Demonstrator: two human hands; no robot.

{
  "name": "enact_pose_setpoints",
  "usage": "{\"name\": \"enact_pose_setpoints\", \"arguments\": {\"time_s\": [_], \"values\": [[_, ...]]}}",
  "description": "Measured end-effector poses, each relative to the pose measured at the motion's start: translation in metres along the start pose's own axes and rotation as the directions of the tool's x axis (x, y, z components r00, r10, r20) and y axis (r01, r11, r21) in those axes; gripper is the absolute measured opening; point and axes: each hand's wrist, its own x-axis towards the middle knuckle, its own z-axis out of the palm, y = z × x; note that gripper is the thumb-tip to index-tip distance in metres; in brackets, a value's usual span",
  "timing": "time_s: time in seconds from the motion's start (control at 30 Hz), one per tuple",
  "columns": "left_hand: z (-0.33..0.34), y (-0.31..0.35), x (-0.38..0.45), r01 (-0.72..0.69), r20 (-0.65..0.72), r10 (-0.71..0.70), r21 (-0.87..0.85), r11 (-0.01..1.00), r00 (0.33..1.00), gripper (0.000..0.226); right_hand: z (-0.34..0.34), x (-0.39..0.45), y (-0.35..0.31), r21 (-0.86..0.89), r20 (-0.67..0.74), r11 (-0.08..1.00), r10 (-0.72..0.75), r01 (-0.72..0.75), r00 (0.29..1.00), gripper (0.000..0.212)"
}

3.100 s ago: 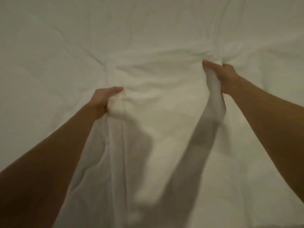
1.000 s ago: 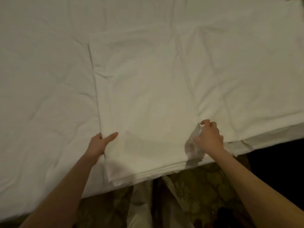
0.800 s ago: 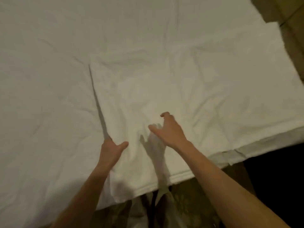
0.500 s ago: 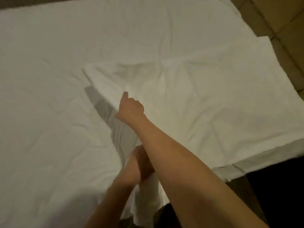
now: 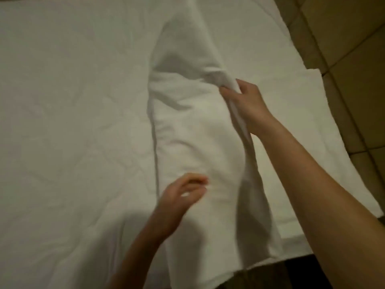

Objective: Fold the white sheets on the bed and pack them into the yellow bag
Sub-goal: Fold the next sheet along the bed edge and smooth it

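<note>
A: What is shown in this head view?

B: A partly folded white sheet (image 5: 195,130) is laid as a long strip on the bed (image 5: 68,105), its near end hanging over the bed's edge. A bunched fold along its right side is gripped by the right hand (image 5: 248,103), fingers and thumb curled round the cloth and lifted clear of the bed. The left hand (image 5: 183,192) is blurred; its fingers are seen loosely curled just above the strip's near part, and nothing is held in it. A second white layer (image 5: 308,113) is spread beneath, toward the tiled floor (image 5: 354,49).

A: How is the step in hand best done?

B: The lifted edge is probably meant to be carried across to the left edge. The lower layer should be pinned flat by the left hand while the fold is drawn over, the edges should be matched before release, and the creases near the far end should be smoothed out, or the bundle is likely to be lopsided.

A: And the container?

B: The yellow bag is not visible here, so its contents cannot be told. Packing is judged not yet begun.
</note>
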Motion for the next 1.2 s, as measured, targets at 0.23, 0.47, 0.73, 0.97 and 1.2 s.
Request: {"name": "enact_pose_setpoints", "arguments": {"time_s": [0.23,0.47,0.73,0.97,1.2], "values": [[-0.009,-0.075,0.083,0.422,-0.433,-0.396,-0.040,0.906,0.810,0.037,-0.105,0.050,0.149,0.138,-0.096,0.884,0.460,-0.446,0.883,0.041],[0.003,-0.110,0.088,0.510,-0.462,-0.466,-0.033,0.859,0.755,0.020,-0.113,-0.020,0.240,0.216,0.526,0.598,0.595,-0.772,0.608,0.078],[0.021,-0.105,0.076,0.526,-0.464,-0.511,-0.108,0.843,0.724,0.023,-0.102,-0.052,0.209,-0.123,0.453,0.760,0.615,-0.639,0.645,0.042],[-0.024,-0.106,0.074,0.449,-0.486,-0.417,-0.056,0.892,0.768,0.028,-0.139,-0.110,0.245,-0.008,0.235,0.696,0.699,-0.718,0.676,0.054],[0.026,-0.154,-0.009,0.615,-0.201,-0.613,-0.064,0.786,0.764,0.073,-0.126,-0.193,0.268,-0.079,0.248,0.585,0.796,-0.807,0.553,0.098]]}}
